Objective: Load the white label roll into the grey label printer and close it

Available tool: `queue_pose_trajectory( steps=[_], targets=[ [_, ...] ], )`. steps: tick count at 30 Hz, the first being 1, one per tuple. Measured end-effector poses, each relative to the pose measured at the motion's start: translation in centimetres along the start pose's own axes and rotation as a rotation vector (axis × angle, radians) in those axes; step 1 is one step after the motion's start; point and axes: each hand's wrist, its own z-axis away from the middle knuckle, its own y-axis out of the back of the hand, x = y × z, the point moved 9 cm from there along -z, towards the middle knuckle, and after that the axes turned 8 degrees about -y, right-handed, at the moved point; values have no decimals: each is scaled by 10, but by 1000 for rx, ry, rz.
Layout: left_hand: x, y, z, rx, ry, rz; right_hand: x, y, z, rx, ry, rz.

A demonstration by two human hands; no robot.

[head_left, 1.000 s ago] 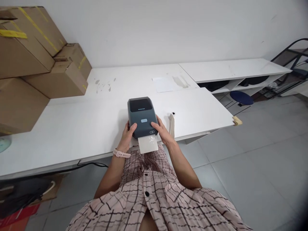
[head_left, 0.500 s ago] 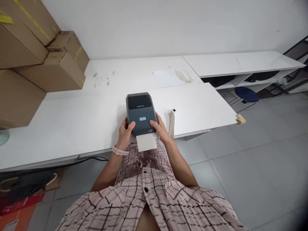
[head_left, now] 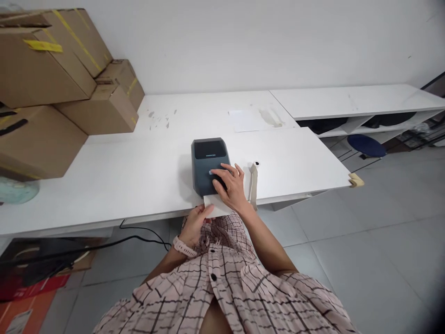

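A dark blue-grey label printer (head_left: 202, 174) stands near the front edge of the white table, its black panel facing up at the back. White label paper (head_left: 218, 208) sticks out of its front over the table edge. My left hand (head_left: 196, 222), with a pink watch band on the wrist, pinches the left corner of that paper between thumb and fingers. Over the printer's top lies my right hand (head_left: 232, 186), fingers apart, its index fingertip on the small light-blue button (head_left: 211, 172). The hand covers the printer's front right part and some of the paper.
Right of the printer, a small paper roll (head_left: 256, 164) trails a strip over the white table's (head_left: 153, 181) edge. Cardboard boxes (head_left: 114, 109) are stacked at the left. A flat white sheet (head_left: 242, 120) lies farther back. A blue stool (head_left: 366, 145) stands at the right; cables hang below.
My left hand has moved from the printer's left side down to the paper and pinched it. My right hand has gone from the right side onto the top button. The view has shifted slightly.
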Motion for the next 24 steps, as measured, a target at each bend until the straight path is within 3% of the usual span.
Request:
queue_pose_trajectory(
  steps=[6, 10, 18, 24],
  targets=[
    [27, -10, -8, -64, 22, 17, -18, -7, 0, -25, -26, 103],
    [29, -8, -3, -66, -16, -62, -26, -13, 1, -63, -18, 166],
    [55, 47, -5, 290, -257, -47, -26, -12, 6, 23, 1, 162],
    [64, 57, -21, 391, -367, -67, -28, -8, 5, -2, 7, 142]
  ],
)
